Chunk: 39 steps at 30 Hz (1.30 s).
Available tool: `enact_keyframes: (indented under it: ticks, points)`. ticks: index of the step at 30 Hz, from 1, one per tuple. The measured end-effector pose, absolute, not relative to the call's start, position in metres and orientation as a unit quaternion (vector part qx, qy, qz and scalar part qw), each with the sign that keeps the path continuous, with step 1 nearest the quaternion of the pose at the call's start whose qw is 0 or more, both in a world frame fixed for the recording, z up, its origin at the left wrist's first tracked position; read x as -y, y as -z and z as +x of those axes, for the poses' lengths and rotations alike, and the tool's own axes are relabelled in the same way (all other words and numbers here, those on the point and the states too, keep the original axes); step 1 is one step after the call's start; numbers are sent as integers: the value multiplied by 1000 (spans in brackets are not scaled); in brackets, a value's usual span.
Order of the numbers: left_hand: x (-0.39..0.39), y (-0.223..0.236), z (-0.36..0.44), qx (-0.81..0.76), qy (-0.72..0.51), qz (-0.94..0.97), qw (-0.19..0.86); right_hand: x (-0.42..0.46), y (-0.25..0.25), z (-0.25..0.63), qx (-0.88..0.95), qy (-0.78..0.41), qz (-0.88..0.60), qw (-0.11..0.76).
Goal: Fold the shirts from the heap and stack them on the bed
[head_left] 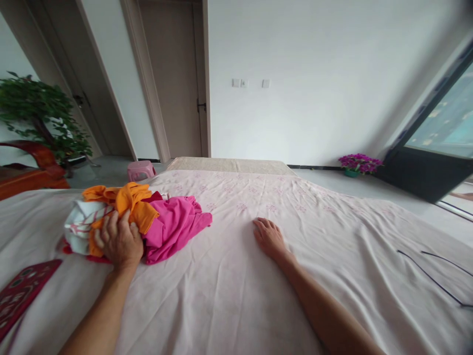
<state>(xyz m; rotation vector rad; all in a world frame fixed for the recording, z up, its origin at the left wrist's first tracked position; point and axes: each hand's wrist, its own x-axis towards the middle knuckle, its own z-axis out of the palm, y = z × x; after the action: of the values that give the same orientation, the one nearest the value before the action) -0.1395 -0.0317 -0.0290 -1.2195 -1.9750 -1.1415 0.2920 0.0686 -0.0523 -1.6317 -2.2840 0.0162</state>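
Observation:
A heap of clothes lies on the left of the bed: an orange garment [129, 202] on top, a bright pink garment [173, 224] to its right, and a white piece with red stripes [79, 227] at the left. My left hand [118, 240] rests on the heap, its fingers curled into the orange cloth. Further right, my right hand [269, 235] lies flat on the pale pink bedsheet [236, 276], fingers stretched out and holding nothing.
A dark red patterned cloth [22, 291] lies at the bed's left edge. A thin black cable [432, 278] runs across the sheet at right. Beyond the bed stand a small pink stool [140, 170], a green plant [40, 116], purple flowers [358, 163], doors and a window.

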Motion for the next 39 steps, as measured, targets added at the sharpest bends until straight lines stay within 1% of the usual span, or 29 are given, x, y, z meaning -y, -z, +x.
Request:
enact_keyframes:
  ticks: [10, 20, 26, 31, 39]
  points:
    - [40, 32, -149, 709, 466, -478, 227, -61, 49, 284, 790, 3, -596, 147]
    - [47, 23, -148, 745, 439, -462, 198, -55, 41, 276, 765, 4, -631, 132]
    - [47, 25, -152, 722, 452, -481, 207, -53, 40, 273, 762, 13, -634, 135]
    - [47, 21, -149, 747, 436, -457, 209, -53, 40, 273, 751, 18, -645, 136]
    - [51, 21, -146, 744, 431, -462, 217, -52, 39, 276, 749, 21, -649, 133]
